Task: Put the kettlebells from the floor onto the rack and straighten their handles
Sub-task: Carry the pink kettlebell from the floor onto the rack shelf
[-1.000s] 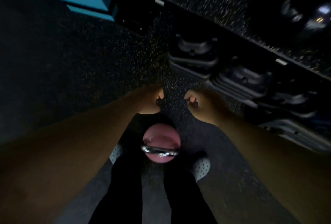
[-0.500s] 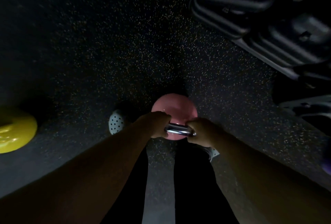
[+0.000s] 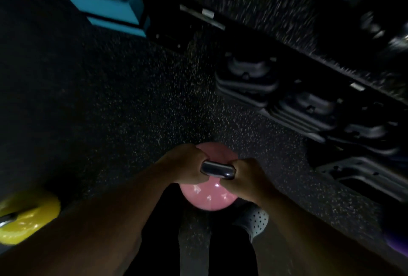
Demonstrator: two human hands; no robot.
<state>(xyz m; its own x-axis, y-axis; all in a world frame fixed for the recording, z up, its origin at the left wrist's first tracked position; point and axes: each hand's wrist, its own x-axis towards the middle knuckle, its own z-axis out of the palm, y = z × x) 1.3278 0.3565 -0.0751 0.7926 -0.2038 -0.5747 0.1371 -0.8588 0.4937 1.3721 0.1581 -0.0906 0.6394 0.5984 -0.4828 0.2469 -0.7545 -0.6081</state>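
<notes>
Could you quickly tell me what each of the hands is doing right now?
Left hand: closed on the pink kettlebell's handle.
Right hand: closed on the same handle.

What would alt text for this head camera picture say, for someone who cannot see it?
Seen from above in dim light, a person's left hand and right hand both grip the metal handle of a pink kettlebell between their feet. A yellow kettlebell sits on the speckled floor at left; black weights line the right.
</notes>
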